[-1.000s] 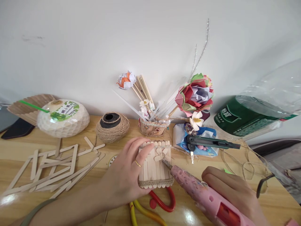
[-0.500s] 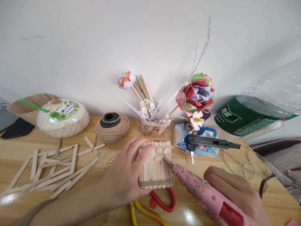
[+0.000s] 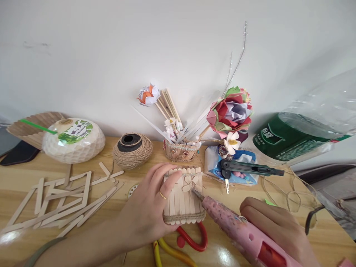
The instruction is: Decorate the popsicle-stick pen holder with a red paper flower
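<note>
Holding the stick panel point(image 3: 180, 204) near the middle of the table point(image 3: 228, 207), the left hand point(image 3: 150, 202) shows in the head view with its fingers partly closed around the stick panel's left side, 1 of them wearing a ring point(image 3: 162, 195). The right hand point(image 3: 274, 226) has its fingers curled around the glue gun point(image 3: 233, 220); how tightly, I cannot tell. The nozzle point(image 3: 198, 194) is at the small wood pieces point(image 3: 190, 183) on the stick panel's upper right, though contact cannot be told. Just below the stick panel lie 1 red handle point(image 3: 204, 237) and yellow handles point(image 3: 176, 253). Left of the left hand are loose sticks point(image 3: 87, 189), with a twine spool point(image 3: 132, 155) and a coconut point(image 3: 73, 148) behind. Farther back stands a pot point(image 3: 182, 152); right of it, a black tool point(image 3: 253, 167) rests on a packet point(image 3: 249, 179) near a bottle point(image 3: 289, 137).
</note>
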{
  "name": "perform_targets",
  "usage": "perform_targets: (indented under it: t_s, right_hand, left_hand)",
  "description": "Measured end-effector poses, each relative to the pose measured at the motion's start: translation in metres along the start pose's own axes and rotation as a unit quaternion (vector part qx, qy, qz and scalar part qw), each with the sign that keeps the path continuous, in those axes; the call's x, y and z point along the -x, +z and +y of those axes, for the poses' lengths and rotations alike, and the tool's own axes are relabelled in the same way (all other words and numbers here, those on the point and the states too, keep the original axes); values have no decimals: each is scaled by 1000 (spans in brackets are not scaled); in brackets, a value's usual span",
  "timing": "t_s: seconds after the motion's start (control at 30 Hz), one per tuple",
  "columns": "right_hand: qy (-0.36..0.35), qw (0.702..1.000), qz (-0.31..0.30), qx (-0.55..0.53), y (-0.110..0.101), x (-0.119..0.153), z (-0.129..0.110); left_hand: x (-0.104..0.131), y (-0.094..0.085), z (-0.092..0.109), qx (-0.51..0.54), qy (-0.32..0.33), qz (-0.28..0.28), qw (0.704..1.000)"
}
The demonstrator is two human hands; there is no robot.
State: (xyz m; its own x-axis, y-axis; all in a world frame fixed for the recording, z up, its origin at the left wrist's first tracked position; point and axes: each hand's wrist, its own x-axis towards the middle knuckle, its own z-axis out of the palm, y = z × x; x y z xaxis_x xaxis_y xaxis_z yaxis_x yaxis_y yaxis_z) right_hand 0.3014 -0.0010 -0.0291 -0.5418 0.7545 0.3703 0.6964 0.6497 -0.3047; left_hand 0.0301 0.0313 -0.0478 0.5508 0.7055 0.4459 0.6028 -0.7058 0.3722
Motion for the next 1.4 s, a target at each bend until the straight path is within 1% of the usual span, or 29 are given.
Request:
perform_targets:
  t_s: [0.13,0.23,0.27,0.47,0.63,0.83,1.0,1.2,1.4]
  right_hand:
    - [-23,1000,19,1,-2,0,3]
    - [-10,1000,10,-8,-2,2,2]
    - [-2,1000,4,-14,-1,2,1]
    - [-4,998,26,-60,13,3,2]
    - [0,998,24,-58,18,6,6]
    - [1,999,20,-42,17,7,6]
    - [-14,999,26,-17,13,6,6]
    - [-12,999,34,-34,12,5,4]
    - [-17,998,15,-50,13,5,6]
  left_hand:
    - [-1,0,0,6,-1,1,1000]
    - [-2,0,0,8,0,0,1000]
    - [-2,1,0,7,-1,1,1000]
    - [0,3,1,8,-4,2,1000]
    - [1,4,1,4,6,8,1000]
    - [0,2,2,-2,18,13,1000]
    - [1,2,3,4,8,13,1000]
    - [1,3,2,3,10,9,1000]
    - [1,2,2,-3,16,9,1000]
